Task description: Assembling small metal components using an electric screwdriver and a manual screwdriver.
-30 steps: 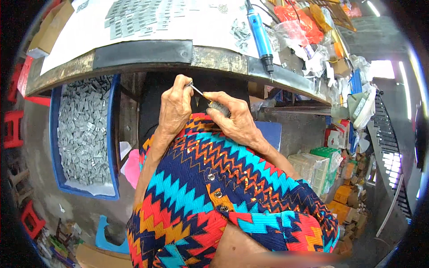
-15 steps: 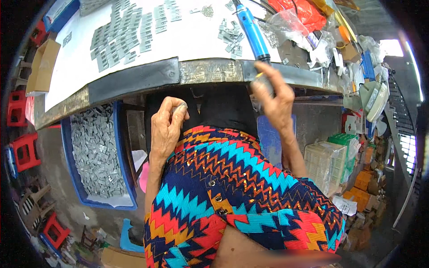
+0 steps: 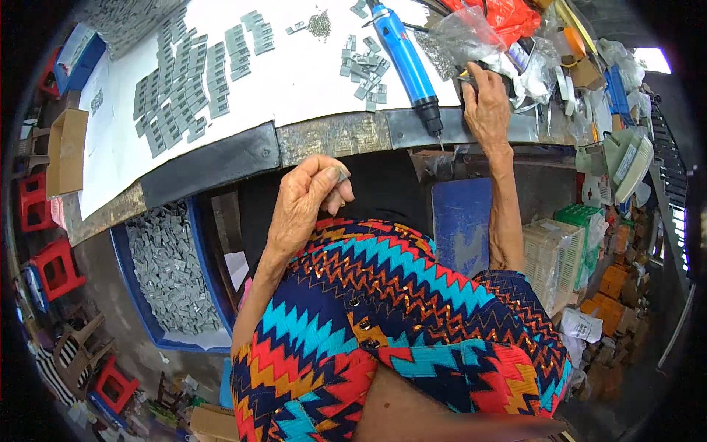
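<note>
My left hand (image 3: 305,199) is closed in front of the table edge, thumb pressed on the curled fingers; a greyish bit shows at the thumb tip, too small to name. My right hand (image 3: 486,107) reaches over the table's right part, its bent fingers on a small dark tool with a yellow end (image 3: 463,74), mostly hidden by the fingers. Left of that hand, a blue electric screwdriver (image 3: 406,62) hangs at a slant, its bit pointing down over the table edge. Near it lies a loose heap of small grey plastic parts (image 3: 364,72).
Rows of grey parts (image 3: 173,92) and a pile of small metal pieces (image 3: 319,26) lie on the white sheet (image 3: 294,85). A blue bin (image 3: 140,295) full of grey parts stands below left. Plastic bags (image 3: 471,33) crowd the back right; a cardboard box (image 3: 66,151) sits at the left edge.
My right hand has moved right and forward from the screwdriver's lower end onto the table, with the dark tool at its fingers. My left hand has risen slightly rightward. The view has shifted somewhat.
</note>
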`<action>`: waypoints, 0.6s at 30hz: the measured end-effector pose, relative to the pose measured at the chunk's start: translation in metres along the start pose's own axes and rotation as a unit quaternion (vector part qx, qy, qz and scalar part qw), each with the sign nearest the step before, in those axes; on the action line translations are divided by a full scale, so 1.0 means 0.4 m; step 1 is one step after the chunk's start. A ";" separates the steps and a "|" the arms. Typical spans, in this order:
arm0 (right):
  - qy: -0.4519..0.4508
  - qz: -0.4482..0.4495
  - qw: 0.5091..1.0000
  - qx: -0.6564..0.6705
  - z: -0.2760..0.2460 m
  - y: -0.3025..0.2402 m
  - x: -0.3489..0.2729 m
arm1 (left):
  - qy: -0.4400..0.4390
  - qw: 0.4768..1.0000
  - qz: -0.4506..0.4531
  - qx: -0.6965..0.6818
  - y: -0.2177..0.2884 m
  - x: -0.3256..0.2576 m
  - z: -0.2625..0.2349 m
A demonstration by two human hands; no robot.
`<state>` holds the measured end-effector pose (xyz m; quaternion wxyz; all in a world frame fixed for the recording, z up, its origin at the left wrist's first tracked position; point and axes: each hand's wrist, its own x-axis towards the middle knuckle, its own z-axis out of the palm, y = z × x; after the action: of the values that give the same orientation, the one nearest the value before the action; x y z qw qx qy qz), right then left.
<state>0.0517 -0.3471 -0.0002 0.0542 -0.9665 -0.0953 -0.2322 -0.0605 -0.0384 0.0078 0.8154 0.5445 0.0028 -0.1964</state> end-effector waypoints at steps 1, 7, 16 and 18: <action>-0.001 0.001 1.000 0.001 -0.006 -0.007 0.000 | 0.004 1.000 -0.001 -0.005 0.000 0.004 -0.001; 0.069 -0.033 0.997 0.017 -0.068 -0.099 0.033 | 0.042 0.998 -0.003 -0.039 0.010 0.023 0.000; -0.084 -0.120 0.948 0.283 -0.039 -0.273 0.083 | 0.066 0.997 0.025 -0.042 0.019 0.012 -0.022; -0.108 -0.133 0.951 0.258 -0.027 -0.287 0.096 | 0.072 0.995 0.037 -0.064 0.033 0.015 -0.025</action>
<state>0.0564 -0.2305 0.0341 0.2602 -0.9173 -0.2846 -0.0988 -0.0486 -0.0269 0.0141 0.8528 0.5038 0.0544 -0.1260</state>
